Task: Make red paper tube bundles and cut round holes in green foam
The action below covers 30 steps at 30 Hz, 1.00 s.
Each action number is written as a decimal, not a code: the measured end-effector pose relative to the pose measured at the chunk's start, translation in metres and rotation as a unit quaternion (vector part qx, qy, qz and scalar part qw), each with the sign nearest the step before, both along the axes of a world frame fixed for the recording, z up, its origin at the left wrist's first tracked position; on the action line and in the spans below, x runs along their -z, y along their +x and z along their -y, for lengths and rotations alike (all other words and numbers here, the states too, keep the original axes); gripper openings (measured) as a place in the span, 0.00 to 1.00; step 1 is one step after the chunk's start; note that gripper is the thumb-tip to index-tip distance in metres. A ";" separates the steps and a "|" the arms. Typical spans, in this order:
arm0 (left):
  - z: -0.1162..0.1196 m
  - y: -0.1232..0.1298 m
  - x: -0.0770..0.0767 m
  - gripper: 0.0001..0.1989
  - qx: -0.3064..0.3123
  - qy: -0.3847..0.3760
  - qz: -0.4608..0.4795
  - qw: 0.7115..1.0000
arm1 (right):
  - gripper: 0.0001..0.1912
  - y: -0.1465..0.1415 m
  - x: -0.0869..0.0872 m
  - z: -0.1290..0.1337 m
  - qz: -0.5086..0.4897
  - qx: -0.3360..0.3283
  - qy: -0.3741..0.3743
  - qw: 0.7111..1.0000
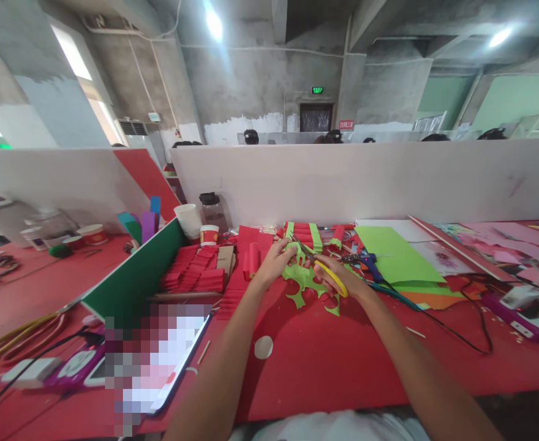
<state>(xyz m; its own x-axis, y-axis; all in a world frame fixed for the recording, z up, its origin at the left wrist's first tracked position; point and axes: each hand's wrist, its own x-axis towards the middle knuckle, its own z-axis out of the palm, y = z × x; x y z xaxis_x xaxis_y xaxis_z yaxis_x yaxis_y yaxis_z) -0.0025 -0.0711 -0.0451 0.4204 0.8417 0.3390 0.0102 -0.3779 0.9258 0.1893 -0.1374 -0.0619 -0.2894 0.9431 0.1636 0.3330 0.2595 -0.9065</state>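
Note:
In the middle of the head view, my right hand [343, 277] grips scissors with yellow handles [332, 275], the metal blades pointing up and left. My left hand [273, 263] is closed with its fingertips pinching light green paper [304, 277]. That paper is cut into a ragged shape with curved gaps and hangs between both hands over the red tabletop. The blades reach the paper close to my left fingertips; whether they are apart is too small to tell. Just behind the hands lie red paper rolls [304, 233] with green bands. Another red roll [253, 260] stands left of my left hand.
Folded red paper [196, 269] and paper cups [209, 235] are at left, beside a green divider [136, 275]. A tablet [168, 361] lies front left. Green sheets [395, 254], a blue glue gun [369, 264] and a purple power strip [522, 315] sit at right. A white partition [365, 184] runs behind.

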 end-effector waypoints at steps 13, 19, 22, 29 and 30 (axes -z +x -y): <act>-0.001 0.000 0.001 0.15 0.037 -0.004 0.003 0.999 | 0.20 0.005 0.002 -0.008 0.057 0.075 0.043 0.995; -0.005 -0.001 0.003 0.16 -0.019 0.012 0.043 0.999 | 0.20 0.010 0.000 -0.009 0.263 0.114 0.081 0.955; -0.008 -0.001 0.004 0.12 -0.063 0.020 0.069 0.995 | 0.19 0.009 0.002 -0.005 0.379 0.103 0.074 0.917; -0.007 0.000 0.004 0.05 -0.074 0.016 0.100 0.992 | 0.17 0.012 0.001 0.003 0.448 -0.034 0.053 0.892; -0.007 0.000 0.005 0.05 -0.077 0.018 0.095 0.992 | 0.18 0.015 -0.001 0.004 0.442 -0.044 0.046 0.895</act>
